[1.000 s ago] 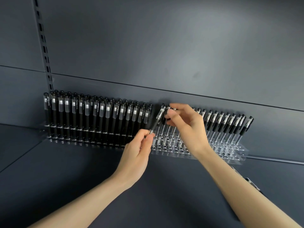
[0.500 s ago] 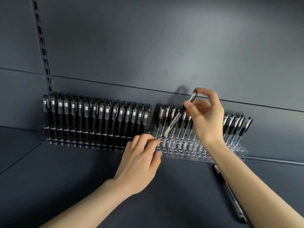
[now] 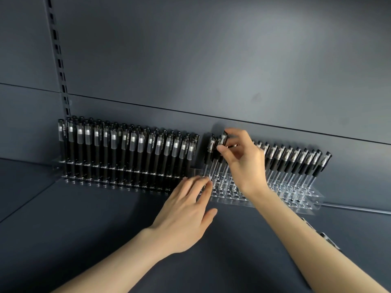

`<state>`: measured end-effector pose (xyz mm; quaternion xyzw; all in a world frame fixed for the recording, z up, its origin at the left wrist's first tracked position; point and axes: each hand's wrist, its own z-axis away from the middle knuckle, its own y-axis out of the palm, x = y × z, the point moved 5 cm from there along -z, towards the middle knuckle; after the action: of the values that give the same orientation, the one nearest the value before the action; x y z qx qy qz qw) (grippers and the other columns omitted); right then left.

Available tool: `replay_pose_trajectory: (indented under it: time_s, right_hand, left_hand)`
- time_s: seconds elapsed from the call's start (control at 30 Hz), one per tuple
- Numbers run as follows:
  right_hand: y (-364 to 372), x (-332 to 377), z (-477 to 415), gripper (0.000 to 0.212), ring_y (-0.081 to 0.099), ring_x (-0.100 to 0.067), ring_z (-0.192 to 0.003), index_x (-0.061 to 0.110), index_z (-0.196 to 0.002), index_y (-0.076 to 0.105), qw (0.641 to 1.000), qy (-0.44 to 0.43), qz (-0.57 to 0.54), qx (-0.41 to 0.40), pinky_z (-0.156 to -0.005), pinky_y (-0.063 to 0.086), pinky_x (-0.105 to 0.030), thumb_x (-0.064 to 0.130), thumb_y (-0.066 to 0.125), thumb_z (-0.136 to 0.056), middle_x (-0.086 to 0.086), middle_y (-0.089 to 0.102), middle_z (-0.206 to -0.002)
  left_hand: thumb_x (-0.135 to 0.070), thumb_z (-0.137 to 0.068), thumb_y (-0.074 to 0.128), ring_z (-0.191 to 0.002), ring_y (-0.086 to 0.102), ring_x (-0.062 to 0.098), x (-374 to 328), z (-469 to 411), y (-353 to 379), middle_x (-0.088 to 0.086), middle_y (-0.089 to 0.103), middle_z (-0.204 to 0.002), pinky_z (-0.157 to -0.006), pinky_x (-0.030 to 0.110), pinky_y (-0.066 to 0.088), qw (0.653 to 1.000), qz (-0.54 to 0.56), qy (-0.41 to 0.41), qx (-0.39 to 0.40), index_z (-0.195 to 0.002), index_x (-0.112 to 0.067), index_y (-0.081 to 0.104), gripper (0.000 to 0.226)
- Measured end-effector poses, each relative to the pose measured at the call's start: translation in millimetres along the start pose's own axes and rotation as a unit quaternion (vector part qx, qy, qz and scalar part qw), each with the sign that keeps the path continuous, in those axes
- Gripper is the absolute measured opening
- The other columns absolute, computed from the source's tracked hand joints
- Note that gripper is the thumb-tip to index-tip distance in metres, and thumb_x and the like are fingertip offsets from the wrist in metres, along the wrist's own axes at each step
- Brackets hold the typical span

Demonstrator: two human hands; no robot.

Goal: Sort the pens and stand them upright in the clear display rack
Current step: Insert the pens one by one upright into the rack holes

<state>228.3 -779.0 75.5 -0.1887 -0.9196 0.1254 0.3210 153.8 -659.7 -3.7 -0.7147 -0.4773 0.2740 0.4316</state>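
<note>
Dark grey shelf (image 3: 105, 218): the raised right hand (image 3: 245, 163) pinches a pen (image 3: 222, 140) by its cap; the left hand (image 3: 186, 210) reaches palm-down, fingers straight, fingertips touching the clear rack (image 3: 296, 205).

A dark grey shelf (image 3: 84, 229) carries two clear racks side by side at its back edge. The left rack (image 3: 55, 166) is packed with black pens (image 3: 131, 149), and the right rack (image 3: 296, 200) is partly filled. A loose pen (image 3: 324, 236) lies flat at the right, partly hidden.

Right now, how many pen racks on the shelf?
2. Left rack is packed with black pens; right rack, beside it, is part filled. No third in view.
</note>
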Motion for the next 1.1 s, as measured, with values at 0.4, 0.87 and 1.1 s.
replay_pose_trajectory:
  time_s: [0.4,0.87,1.1]
  right_hand:
    - [1,-2,4,0.033,0.058,-0.01,-0.066,0.022,-0.121,0.06,0.996,0.002,0.07,0.05,-0.063,0.051,-0.03,0.011,0.063,-0.09,0.009,0.061,-0.086]
    - [-54,-10,51,0.013,0.057,-0.002,-0.083,0.012,-0.102,0.067,0.986,0.061,0.109,0.106,-0.069,0.043,-0.006,0.014,0.059,-0.092,0.007,0.056,-0.1]
    - [-129,-43,96,0.013,0.06,-0.013,-0.089,0.011,-0.101,0.069,0.96,0.092,0.141,0.224,-0.081,0.045,-0.011,0.014,0.06,-0.092,0.001,0.059,-0.102]
  left_hand:
    - [-0.049,-0.098,0.017,-0.143,0.002,0.017,0,0,6,0.002,0.012,-0.155,-0.112,0.03,-0.01,1.0,-0.01,0.001,0.009,-0.15,-0.01,0.013,0.065]
    - [-0.043,-0.098,0.034,-0.121,0.034,0.013,-37,3,2,-0.007,0.039,-0.131,-0.1,0.028,0.03,0.993,0.111,-0.026,0.027,-0.131,-0.019,0.047,0.043]
    - [-0.054,-0.095,0.028,-0.114,0.037,0.012,-133,-4,9,-0.008,0.045,-0.126,-0.095,0.029,0.033,0.986,0.127,-0.042,0.096,-0.128,-0.022,0.045,0.049]
